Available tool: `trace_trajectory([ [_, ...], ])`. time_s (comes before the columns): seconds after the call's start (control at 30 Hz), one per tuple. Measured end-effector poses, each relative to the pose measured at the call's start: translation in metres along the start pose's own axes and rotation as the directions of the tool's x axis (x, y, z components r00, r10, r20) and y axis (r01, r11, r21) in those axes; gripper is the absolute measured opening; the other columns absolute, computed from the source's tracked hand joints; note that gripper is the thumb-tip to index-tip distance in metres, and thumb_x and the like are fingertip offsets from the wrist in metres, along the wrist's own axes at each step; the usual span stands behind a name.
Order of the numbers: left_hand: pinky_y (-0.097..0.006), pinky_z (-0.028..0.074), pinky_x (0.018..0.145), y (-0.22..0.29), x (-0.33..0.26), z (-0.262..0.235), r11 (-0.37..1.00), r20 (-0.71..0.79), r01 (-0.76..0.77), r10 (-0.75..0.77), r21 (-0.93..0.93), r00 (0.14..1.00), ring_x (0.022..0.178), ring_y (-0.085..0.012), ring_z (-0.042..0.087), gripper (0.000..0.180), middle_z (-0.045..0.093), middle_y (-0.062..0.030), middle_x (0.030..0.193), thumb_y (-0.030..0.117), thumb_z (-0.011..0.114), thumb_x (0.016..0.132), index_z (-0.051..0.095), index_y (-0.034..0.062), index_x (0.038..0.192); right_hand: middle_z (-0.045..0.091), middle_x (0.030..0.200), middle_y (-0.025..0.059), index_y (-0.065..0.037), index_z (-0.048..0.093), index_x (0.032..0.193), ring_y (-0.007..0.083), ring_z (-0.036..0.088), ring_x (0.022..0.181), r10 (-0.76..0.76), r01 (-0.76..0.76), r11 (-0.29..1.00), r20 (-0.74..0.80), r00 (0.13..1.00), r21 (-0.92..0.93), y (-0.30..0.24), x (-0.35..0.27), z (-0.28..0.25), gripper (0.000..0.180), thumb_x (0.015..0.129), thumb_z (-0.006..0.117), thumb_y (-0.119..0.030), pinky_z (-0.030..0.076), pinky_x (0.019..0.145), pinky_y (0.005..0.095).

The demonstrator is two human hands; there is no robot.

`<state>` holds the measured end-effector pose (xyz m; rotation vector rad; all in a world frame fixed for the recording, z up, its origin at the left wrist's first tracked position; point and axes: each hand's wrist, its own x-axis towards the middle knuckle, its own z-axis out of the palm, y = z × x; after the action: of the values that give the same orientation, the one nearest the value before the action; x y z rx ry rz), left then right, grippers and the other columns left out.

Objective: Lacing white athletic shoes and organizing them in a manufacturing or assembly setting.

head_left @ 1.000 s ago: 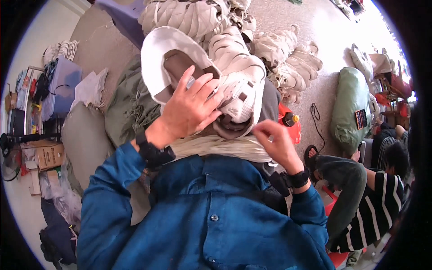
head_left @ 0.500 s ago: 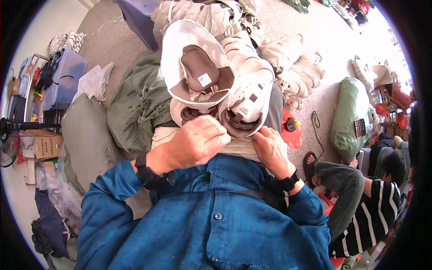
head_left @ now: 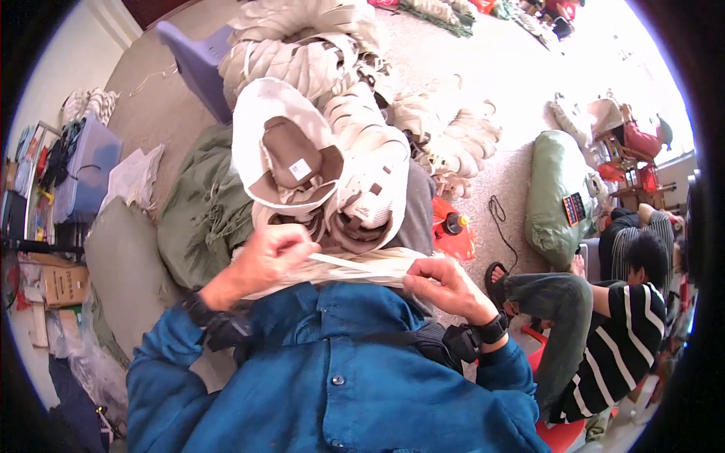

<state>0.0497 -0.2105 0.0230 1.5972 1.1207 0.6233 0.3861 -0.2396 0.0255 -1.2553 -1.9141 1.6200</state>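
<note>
Status of hands: the left hand (head_left: 266, 260) is closed, its thumb and fingers pinched on one end of a flat white strip (head_left: 347, 263). The right hand (head_left: 449, 285) is closed on the other end, gripping between thumb and forefinger. The strip (a lace, judging by its width) runs nearly straight between the hands, just above a bundle of cream strips (head_left: 391, 257) laid across the lap.

Position of workpieces: directly ahead of the hands, two shoe uppers face the person. The white-lined shoe upper (head_left: 291, 151), on the left, sits tilted and open, showing a brown inner panel with a small white label. The perforated shoe upper (head_left: 370, 208), on the right, touches it and forms the near end of a row of nested uppers (head_left: 359, 124). Neither upper is held.

Progress: one strip is in hand and spread out between the two hands. The nearest uppers are nested into rows. No part of the held strip is seen attached to either upper, so that joining, if required, is judged not yet done. Many strips lie in the bundle, and further bundled uppers (head_left: 291, 64) lie beyond, which suggests that much stock is left. Whether the eyelets carry laces cannot be told.
</note>
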Motion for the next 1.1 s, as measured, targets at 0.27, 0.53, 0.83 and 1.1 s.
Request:
trace_trajectory([
  [0.27, -0.048, 0.05, 0.059, -0.038, -0.046, -0.018, 0.579, 0.032, -0.113, 0.148, 0.807, 0.988, 0.069, -0.0389, 0.064, 0.02, 0.063, -0.0171, 0.075, 0.017, 0.068, 0.088, 0.058, 0.005, 0.075, 0.067, 0.111, 0.0101, 0.005, 0.063, 0.115, 0.0172, 0.064, 0.105, -0.133, 0.338, 0.556, -0.32, 0.938, 0.76, 0.009, -0.026, -0.019, 0.037, 0.104, 0.053, -0.03, 0.048, 0.096, 0.0325],
  [0.53, -0.049, 0.051, 0.065, -0.018, -0.04, -0.015, 0.553, 0.293, -0.195, -0.094, 0.81, 0.951, 0.074, -0.0408, 0.065, 0.015, 0.064, -0.0198, 0.079, 0.012, 0.072, 0.081, 0.061, 0.0028, 0.08, 0.06, 0.088, 0.0079, -0.007, 0.056, 0.084, 0.0265, 0.062, 0.095, -0.01, 0.365, 0.118, -0.367, 0.93, 0.923, 0.044, -0.004, -0.011, 0.032, 0.105, 0.052, -0.031, 0.05, 0.096, 0.0456],
  [0.83, -0.046, 0.053, 0.076, 0.042, 0.073, 0.061, 0.76, 0.095, -0.297, 0.299, 0.578, 0.95, 0.091, -0.0392, 0.065, 0.036, 0.064, -0.0198, 0.099, 0.021, 0.076, 0.084, 0.063, -0.0003, 0.109, 0.07, 0.102, 0.0092, -0.004, 0.06, 0.125, 0.0243, 0.069, 0.102, 0.242, 0.312, 0.314, -0.394, 0.887, 0.897, 0.08, 0.033, -0.014, 0.027, 0.1, 0.063, -0.012, 0.055, 0.094, 0.0402],
  [1.1, -0.046, 0.052, 0.068, 0.014, 0.112, 0.098, 0.777, -0.13, -0.14, 0.274, 0.614, 0.953, 0.079, -0.0372, 0.067, 0.033, 0.067, -0.0164, 0.083, 0.029, 0.075, 0.085, 0.059, 0.0024, 0.096, 0.072, 0.096, 0.008, -0.001, 0.065, 0.112, 0.0152, 0.07, 0.086, 0.24, 0.187, 0.452, -0.321, 0.916, 0.872, 0.073, 0.069, 0.009, 0.016, 0.1, 0.063, -0.011, 0.056, 0.082, 0.0283],
])
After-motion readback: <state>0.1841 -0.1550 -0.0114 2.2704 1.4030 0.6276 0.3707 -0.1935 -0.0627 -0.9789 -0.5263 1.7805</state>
